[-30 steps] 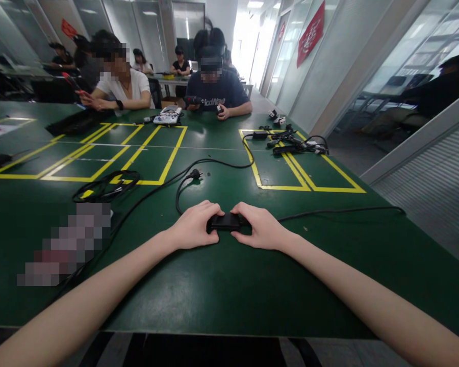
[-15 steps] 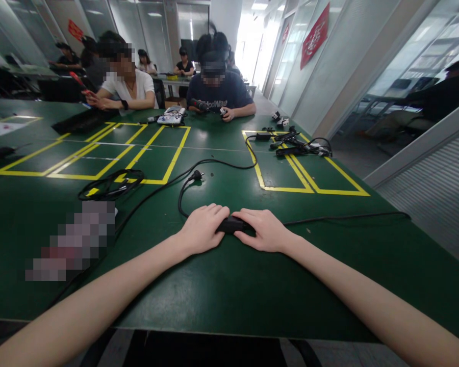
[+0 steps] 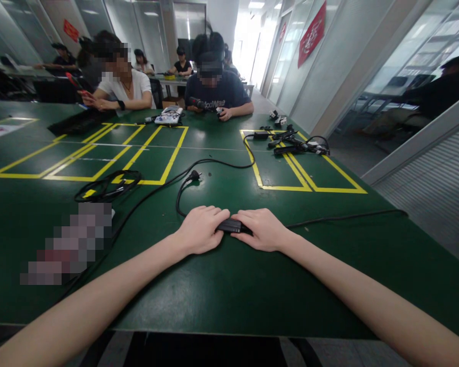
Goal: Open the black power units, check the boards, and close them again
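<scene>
Low over the near part of the green table (image 3: 168, 295), both of my hands hold a black power adapter (image 3: 229, 225). My left hand (image 3: 201, 229) is closed around its left end. Closed at the other end, where the cable joins, is my right hand (image 3: 263, 229); the thumb and fingers cover that joint. A short cord curves from behind my left hand to a black plug (image 3: 193, 176) lying on the table. From my right hand a black cable (image 3: 344, 218) stretches to the table's right edge.
A coiled black cable (image 3: 109, 186) and a blurred-out object (image 3: 72, 244) lie to the left. Yellow tape (image 3: 286, 189) marks boxes on the table. More adapters and cables (image 3: 296, 145) are heaped at back right. Two people sit across, one handling a small object (image 3: 219, 111).
The adapter has turned slightly between my hands, so its right end with small marks shows more. The view has shifted a little. Both hands keep their hold.
</scene>
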`<state>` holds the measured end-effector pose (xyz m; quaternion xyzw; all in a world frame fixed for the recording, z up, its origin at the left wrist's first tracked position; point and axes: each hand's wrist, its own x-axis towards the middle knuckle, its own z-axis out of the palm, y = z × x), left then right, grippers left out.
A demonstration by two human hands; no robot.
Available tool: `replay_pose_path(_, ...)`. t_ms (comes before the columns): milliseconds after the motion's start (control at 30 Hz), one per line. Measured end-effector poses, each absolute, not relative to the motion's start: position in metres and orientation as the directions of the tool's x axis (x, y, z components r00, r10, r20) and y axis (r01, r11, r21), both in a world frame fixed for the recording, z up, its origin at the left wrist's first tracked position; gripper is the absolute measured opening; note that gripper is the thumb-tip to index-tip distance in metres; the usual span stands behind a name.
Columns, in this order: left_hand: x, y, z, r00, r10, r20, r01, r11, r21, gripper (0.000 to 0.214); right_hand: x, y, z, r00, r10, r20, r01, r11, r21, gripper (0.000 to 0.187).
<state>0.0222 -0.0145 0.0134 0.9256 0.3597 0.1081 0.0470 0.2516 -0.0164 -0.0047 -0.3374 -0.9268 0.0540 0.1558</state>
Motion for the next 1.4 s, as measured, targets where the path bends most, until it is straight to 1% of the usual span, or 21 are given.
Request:
replay_pose_path(167, 0.016, -0.013, 0.013, 0.752, 0.626, 0.207, 0.608, -0.780, 0.150, 0.017, 0.252, -0.017, -0.005, -0.719, 0.646, 0.256, 0.614, 0.763, -0.203, 0.029)
replay_pose_path(200, 0.013, -0.011, 0.014, 0.762, 0.609, 0.221, 0.595, -0.792, 0.135, 0.019, 0.252, -0.017, -0.005, -0.717, 0.649, 0.254, 0.618, 0.761, -0.197, 0.029)
replay_pose_path(267, 0.009, -0.008, 0.014, 0.796, 0.562, 0.222, 0.563, -0.824, 0.069, 0.025, 0.252, -0.017, -0.005, -0.717, 0.649, 0.255, 0.625, 0.760, -0.176, 0.030)
replay_pose_path(333, 0.005, -0.004, 0.014, 0.829, 0.517, 0.212, 0.526, -0.850, 0.017, 0.029, 0.252, -0.017, -0.006, -0.722, 0.630, 0.286, 0.614, 0.774, -0.156, 0.034)
replay_pose_path(400, 0.002, -0.002, 0.014, 0.841, 0.493, 0.225, 0.505, -0.863, 0.005, 0.030, 0.253, -0.017, -0.007, -0.723, 0.596, 0.349, 0.587, 0.796, -0.146, 0.039)
replay_pose_path(500, 0.001, -0.001, 0.012, 0.845, 0.470, 0.257, 0.483, -0.876, 0.013, 0.030, 0.254, -0.017, -0.008, -0.723, 0.557, 0.409, 0.546, 0.823, -0.157, 0.040)
replay_pose_path(633, 0.001, -0.001, 0.009, 0.833, 0.463, 0.303, 0.474, -0.879, 0.041, 0.036, 0.255, -0.018, -0.008, -0.734, 0.556, 0.391, 0.544, 0.825, -0.153, 0.037)
replay_pose_path(733, 0.001, -0.002, 0.008, 0.831, 0.469, 0.298, 0.474, -0.878, 0.063, 0.038, 0.254, -0.019, -0.008, -0.729, 0.549, 0.409, 0.548, 0.826, -0.132, 0.037)
replay_pose_path(833, 0.001, -0.001, 0.007, 0.830, 0.476, 0.292, 0.482, -0.874, 0.053, 0.037, 0.254, -0.019, -0.009, -0.712, 0.535, 0.454, 0.543, 0.830, -0.128, 0.035)
replay_pose_path(967, -0.001, 0.001, 0.004, 0.813, 0.453, 0.365, 0.474, -0.880, 0.034, 0.040, 0.255, -0.019, -0.008, -0.709, 0.491, 0.506, 0.518, 0.850, -0.100, 0.031)
replay_pose_path(1033, -0.002, 0.003, 0.004, 0.803, 0.448, 0.392, 0.470, -0.882, 0.044, 0.039, 0.256, -0.019, -0.007, -0.711, 0.471, 0.523, 0.504, 0.859, -0.089, 0.030)
replay_pose_path(1133, -0.003, 0.004, 0.003, 0.791, 0.458, 0.405, 0.473, -0.878, 0.070, 0.038, 0.256, -0.019, -0.005, -0.700, 0.468, 0.540, 0.504, 0.859, -0.092, 0.028)
replay_pose_path(1267, -0.004, 0.003, 0.001, 0.788, 0.464, 0.404, 0.483, -0.874, 0.061, 0.038, 0.253, -0.018, -0.004, -0.687, 0.461, 0.562, 0.494, 0.863, -0.104, 0.026)
replay_pose_path(1333, -0.004, 0.003, 0.000, 0.785, 0.470, 0.403, 0.486, -0.871, 0.070, 0.038, 0.252, -0.017, -0.004, -0.692, 0.439, 0.573, 0.482, 0.872, -0.087, 0.024)
replay_pose_path(1400, -0.003, 0.003, 0.001, 0.771, 0.491, 0.406, 0.493, -0.863, 0.108, 0.041, 0.252, -0.016, -0.004, -0.702, 0.398, 0.590, 0.468, 0.883, -0.037, 0.024)
